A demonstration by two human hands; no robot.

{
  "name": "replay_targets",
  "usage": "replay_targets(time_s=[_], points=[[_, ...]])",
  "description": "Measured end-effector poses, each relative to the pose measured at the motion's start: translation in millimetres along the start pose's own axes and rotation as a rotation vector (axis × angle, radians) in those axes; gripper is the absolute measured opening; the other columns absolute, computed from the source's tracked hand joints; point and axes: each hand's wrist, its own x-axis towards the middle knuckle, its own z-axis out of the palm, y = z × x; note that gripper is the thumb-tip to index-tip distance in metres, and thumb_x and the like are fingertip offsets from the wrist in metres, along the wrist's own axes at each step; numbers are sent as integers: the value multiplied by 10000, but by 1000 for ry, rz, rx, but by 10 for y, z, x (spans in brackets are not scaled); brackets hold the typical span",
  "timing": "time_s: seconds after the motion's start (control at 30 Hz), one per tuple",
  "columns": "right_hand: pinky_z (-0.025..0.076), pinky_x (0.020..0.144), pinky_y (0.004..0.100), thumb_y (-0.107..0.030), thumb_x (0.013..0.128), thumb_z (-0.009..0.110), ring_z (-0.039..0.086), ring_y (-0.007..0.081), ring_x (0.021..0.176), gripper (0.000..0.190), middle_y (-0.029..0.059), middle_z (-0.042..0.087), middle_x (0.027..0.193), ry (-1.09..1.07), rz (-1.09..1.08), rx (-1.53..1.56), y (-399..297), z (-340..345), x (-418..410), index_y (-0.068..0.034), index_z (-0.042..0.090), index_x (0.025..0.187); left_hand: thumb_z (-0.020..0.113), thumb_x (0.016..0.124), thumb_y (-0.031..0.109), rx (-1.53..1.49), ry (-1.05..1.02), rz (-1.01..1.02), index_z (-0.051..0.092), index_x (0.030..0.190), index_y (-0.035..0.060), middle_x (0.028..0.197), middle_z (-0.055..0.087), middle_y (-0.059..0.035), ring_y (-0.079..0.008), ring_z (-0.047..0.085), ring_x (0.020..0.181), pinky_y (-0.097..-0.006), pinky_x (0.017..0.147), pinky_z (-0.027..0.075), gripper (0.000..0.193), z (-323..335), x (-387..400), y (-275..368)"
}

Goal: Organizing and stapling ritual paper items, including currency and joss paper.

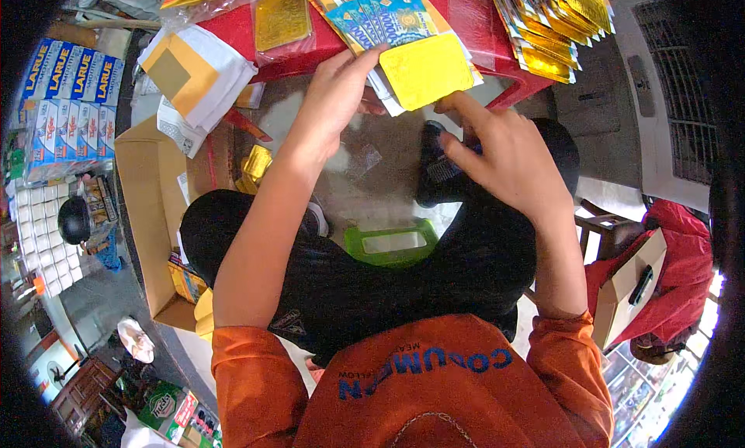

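My left hand (340,93) grips the left edge of a paper bundle, thumb on top and fingers underneath. On the bundle lie fanned blue paper notes (378,22), printed like banknotes, and a shiny gold foil sheet (429,70) with an embossed surface. White and orange joss paper (387,95) shows below them. My right hand (495,151) is by the lower right edge of the gold sheet. Its index fingertip meets that edge or sits just beside it, with the thumb apart; some fingers are hidden. The bundle overlaps the front of a red table (273,70).
A plastic-wrapped gold stack (283,20) and a joss-paper stack (192,78) lie left on the table. Several foil-topped bundles (550,31) overlap at right. A cardboard box (154,215) stands by my left knee; a green plastic piece (393,244) lies on the floor. Beer cartons (70,98) are stacked left.
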Motion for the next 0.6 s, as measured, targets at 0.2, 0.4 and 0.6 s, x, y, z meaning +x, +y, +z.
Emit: replay_targets(time_s=[0.2,0.4,0.6], points=[[494,676,471,-254,896,634,656,360,739,282,163,649,735,26,-17,-73,18,16,-12,-87,609,1122,559,987,378,-1,-4,13,624,1271,94,1163,687,-42,-145,680,970,-315,824,518,407,12,-20,11],[469,625,428,-154,859,615,623,353,641,280,170,592,665,51,-7,89,12,-66,-89,-70,596,1126,558,982,382,89,35,-7,623,1292,106,1195,678,-30,-135,652,1046,-319,904,484,420,28,-50,38],[469,610,406,-99,782,591,589,331,577,667,154,557,621,78,22,149,-20,-57,-88,-152,485,1438,587,971,344,-4,76,51,694,1143,71,996,718,-26,-105,668,835,-271,669,497,339,64,-39,19]])
